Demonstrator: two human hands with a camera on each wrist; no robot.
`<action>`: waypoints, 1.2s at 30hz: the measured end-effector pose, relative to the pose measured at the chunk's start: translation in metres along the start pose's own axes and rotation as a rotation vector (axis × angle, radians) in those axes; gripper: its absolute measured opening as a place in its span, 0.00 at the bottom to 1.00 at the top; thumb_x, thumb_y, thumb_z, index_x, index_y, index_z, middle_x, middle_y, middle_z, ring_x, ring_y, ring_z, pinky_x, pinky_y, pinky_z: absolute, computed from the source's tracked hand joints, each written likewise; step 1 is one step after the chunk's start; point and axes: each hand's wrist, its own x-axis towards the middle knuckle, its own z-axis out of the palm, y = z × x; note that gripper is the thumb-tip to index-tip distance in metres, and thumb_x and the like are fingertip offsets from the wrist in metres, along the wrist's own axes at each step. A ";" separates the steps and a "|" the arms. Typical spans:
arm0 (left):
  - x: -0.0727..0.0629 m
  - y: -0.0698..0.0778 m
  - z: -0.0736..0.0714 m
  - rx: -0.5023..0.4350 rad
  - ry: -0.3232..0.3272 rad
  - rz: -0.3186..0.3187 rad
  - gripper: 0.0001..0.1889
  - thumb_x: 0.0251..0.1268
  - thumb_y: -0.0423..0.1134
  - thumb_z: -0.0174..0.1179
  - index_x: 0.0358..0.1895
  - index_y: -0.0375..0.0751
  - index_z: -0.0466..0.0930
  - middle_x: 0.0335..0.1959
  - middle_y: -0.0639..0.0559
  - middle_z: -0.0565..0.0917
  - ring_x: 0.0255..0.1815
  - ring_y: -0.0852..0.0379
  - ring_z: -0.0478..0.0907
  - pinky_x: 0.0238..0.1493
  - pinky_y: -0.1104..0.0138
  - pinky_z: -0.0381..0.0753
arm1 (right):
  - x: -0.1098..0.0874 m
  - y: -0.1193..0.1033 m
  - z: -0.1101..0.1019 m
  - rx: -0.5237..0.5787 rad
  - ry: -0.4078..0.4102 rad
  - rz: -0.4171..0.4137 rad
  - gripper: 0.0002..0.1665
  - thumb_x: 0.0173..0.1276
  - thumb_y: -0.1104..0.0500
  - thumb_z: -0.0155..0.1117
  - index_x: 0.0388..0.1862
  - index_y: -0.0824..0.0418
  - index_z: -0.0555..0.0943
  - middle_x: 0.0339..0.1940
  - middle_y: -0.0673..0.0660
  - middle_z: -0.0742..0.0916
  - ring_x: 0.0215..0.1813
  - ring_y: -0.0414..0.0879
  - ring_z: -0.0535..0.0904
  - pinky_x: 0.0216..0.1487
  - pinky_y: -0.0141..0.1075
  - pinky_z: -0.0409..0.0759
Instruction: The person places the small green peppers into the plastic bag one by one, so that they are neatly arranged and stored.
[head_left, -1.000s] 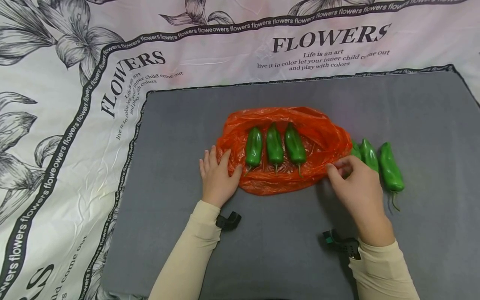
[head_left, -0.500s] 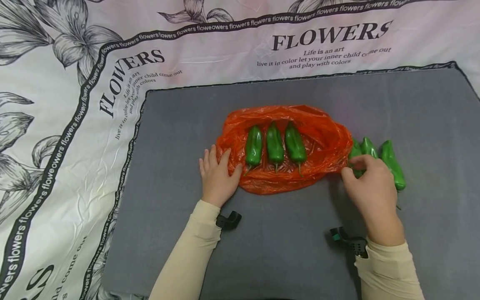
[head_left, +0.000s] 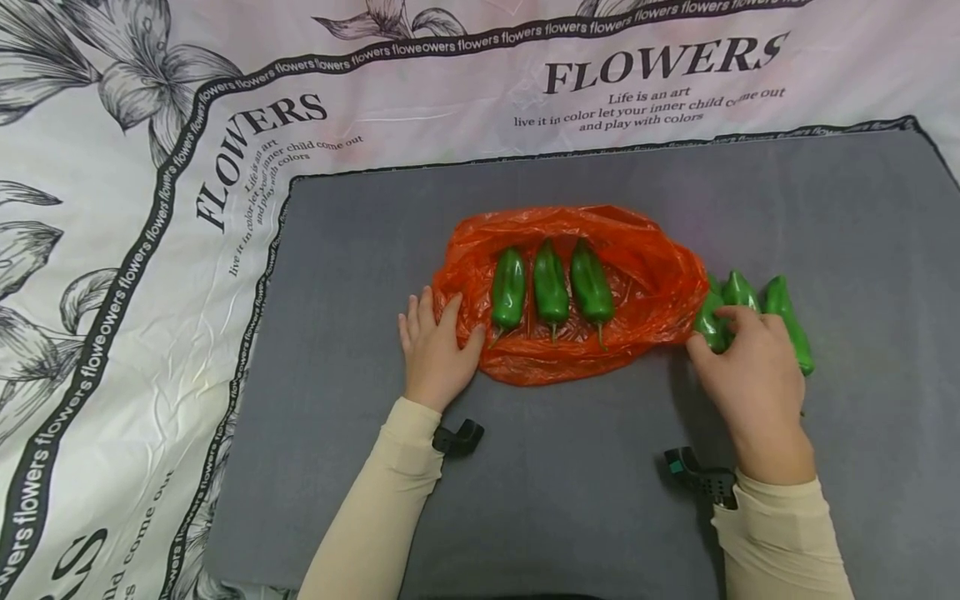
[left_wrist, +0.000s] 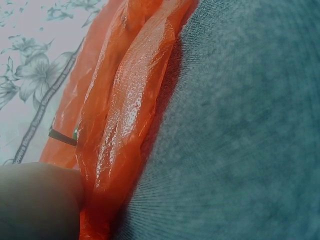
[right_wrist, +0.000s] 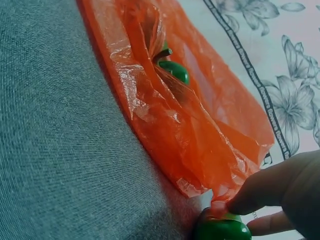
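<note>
An orange-red plastic bag (head_left: 660,287) lies spread open on the grey surface. Three green peppers (head_left: 551,283) sit side by side in it, stems toward the person. My left hand (head_left: 438,354) rests on the bag's left edge, fingers extended; in the left wrist view the thumb (left_wrist: 40,200) touches the plastic (left_wrist: 130,105). At the other end, my right hand (head_left: 757,383) pinches the bag's right edge between thumb and fingers. The right wrist view shows the plastic (right_wrist: 190,145) drawn to a narrow strip under the thumb, above a green pepper (right_wrist: 222,231) outside the bag.
Beside the bag on the right, more green peppers (head_left: 783,312) lie in a row, partly hidden by the right hand. A white flower-print cloth (head_left: 420,108) with black lettering borders the grey surface (head_left: 360,250) at the back and left.
My right hand has shifted to the right, drawing the bag's right edge slightly outward over the nearby peppers. The left hand and the three peppers in the bag stay where they were.
</note>
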 end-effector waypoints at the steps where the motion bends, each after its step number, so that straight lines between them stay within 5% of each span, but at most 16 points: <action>1: 0.000 0.000 0.000 -0.001 0.000 0.000 0.33 0.76 0.52 0.59 0.79 0.43 0.69 0.85 0.33 0.49 0.87 0.32 0.36 0.82 0.41 0.27 | 0.000 0.000 0.000 -0.010 -0.005 -0.004 0.33 0.73 0.49 0.59 0.70 0.67 0.76 0.61 0.74 0.78 0.56 0.70 0.75 0.39 0.64 0.73; 11: 0.000 0.000 -0.001 0.001 0.004 -0.001 0.33 0.76 0.52 0.59 0.79 0.43 0.69 0.85 0.32 0.49 0.87 0.32 0.36 0.82 0.40 0.28 | 0.003 0.002 0.001 -0.058 -0.066 0.001 0.42 0.70 0.45 0.67 0.76 0.65 0.71 0.60 0.77 0.81 0.53 0.74 0.79 0.34 0.64 0.75; 27: 0.000 0.002 -0.002 0.006 0.001 0.000 0.33 0.76 0.52 0.59 0.79 0.42 0.69 0.85 0.32 0.49 0.86 0.31 0.37 0.82 0.40 0.28 | 0.001 0.001 -0.008 0.019 -0.008 0.087 0.40 0.69 0.45 0.67 0.76 0.63 0.75 0.53 0.70 0.88 0.48 0.67 0.84 0.25 0.49 0.73; 36: 0.000 0.002 -0.002 0.007 0.012 0.004 0.33 0.76 0.51 0.60 0.78 0.42 0.70 0.85 0.31 0.50 0.86 0.31 0.38 0.82 0.40 0.29 | -0.003 -0.004 -0.015 0.068 0.137 0.055 0.38 0.67 0.49 0.72 0.73 0.62 0.79 0.53 0.72 0.87 0.53 0.70 0.80 0.42 0.58 0.75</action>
